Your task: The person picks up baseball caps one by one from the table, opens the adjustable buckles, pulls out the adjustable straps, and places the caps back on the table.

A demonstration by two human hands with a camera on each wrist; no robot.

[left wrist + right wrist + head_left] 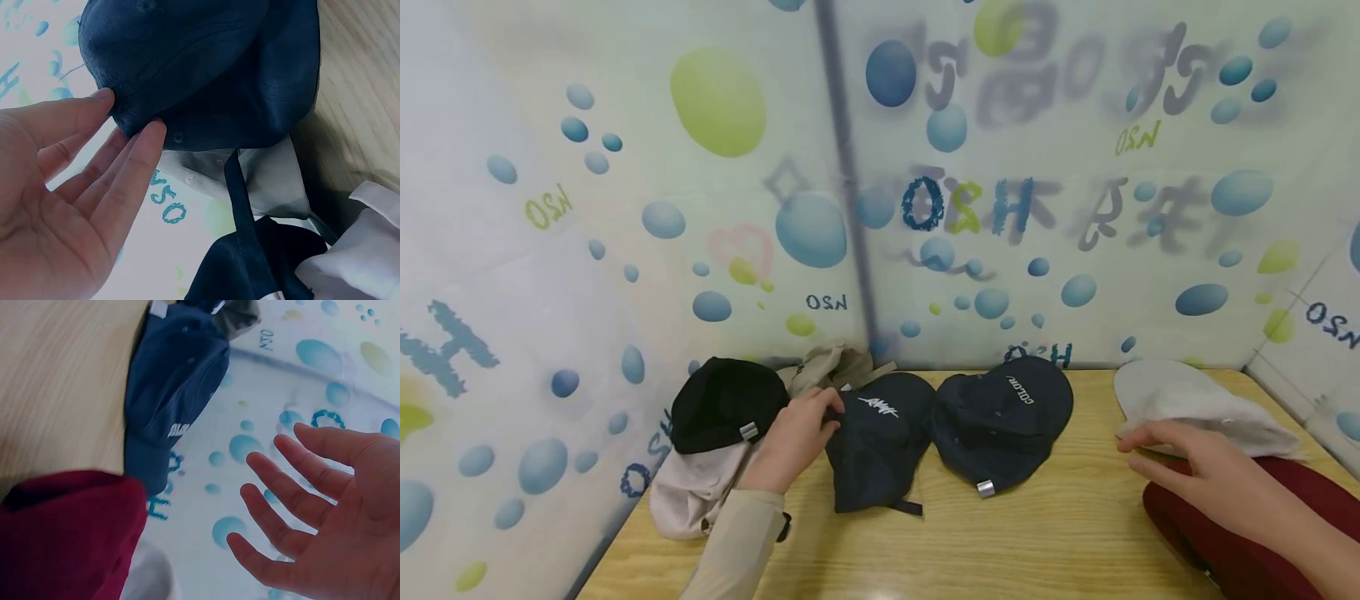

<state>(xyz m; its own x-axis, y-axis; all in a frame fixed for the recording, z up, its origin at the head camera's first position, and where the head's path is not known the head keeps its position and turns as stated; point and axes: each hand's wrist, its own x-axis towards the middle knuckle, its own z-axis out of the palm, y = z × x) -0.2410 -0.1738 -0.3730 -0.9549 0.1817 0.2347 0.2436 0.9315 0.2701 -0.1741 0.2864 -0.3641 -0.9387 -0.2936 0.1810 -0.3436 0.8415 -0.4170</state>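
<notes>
A navy baseball cap (880,450) with white lettering rests on the table, its strap end toward the front. My left hand (801,433) pinches its left edge; up close in the left wrist view, thumb and fingertips (150,140) meet the cap's cloth (187,69). To its right lies a second navy cap (1000,417) lettered in white, touching the first. My right hand (1210,479) hovers with fingers spread, near a pale grey cap (1187,396) and a maroon cap (1217,554). The right wrist view shows nothing in the right palm (337,550).
At the left, a black cap (726,404) sits on a pale pinkish cap (688,496). Behind them lies a khaki cap (835,365). A patterned curtain (760,183) hangs along the back and sides of the wooden table (985,550).
</notes>
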